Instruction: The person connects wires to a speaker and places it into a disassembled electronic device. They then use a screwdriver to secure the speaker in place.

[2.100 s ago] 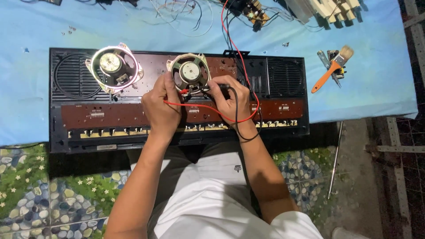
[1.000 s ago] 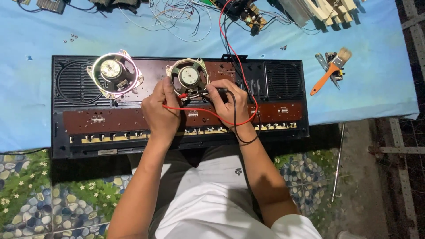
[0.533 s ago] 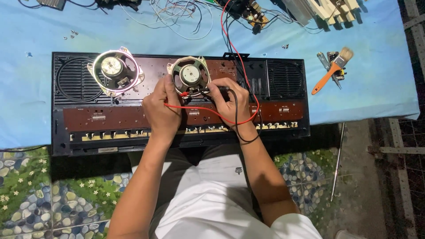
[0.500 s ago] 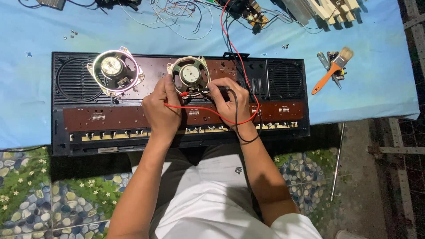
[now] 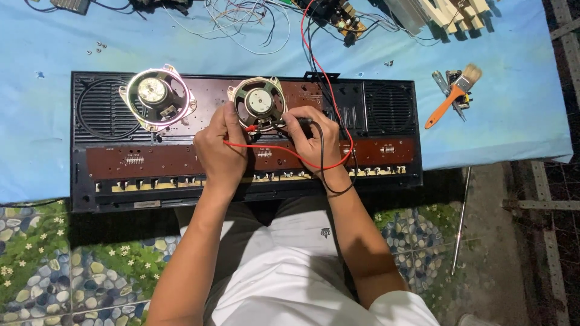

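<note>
A long black radio chassis [image 5: 90,187] lies open on a blue cloth, with brown circuit boards inside. Two loose round speakers rest on it: one [image 5: 156,96] at the left, one [image 5: 260,102] in the middle. My left hand [image 5: 219,148] pinches a red test probe [image 5: 249,128] at the lower edge of the middle speaker. My right hand [image 5: 317,143] grips a black test probe [image 5: 296,122] aimed at the same spot. A red lead [image 5: 284,151] loops under both hands and a black lead [image 5: 320,157] hangs over my right wrist.
An orange-handled paintbrush [image 5: 450,96] and a screwdriver [image 5: 444,84] lie at the right on the blue cloth [image 5: 507,102]. Tangled wires [image 5: 241,18] and a small circuit board [image 5: 341,15] sit at the far edge. A thin metal rod [image 5: 460,217] lies on the floor.
The view has shifted slightly; both hands stay at the middle speaker with the probes, hardly moving.
</note>
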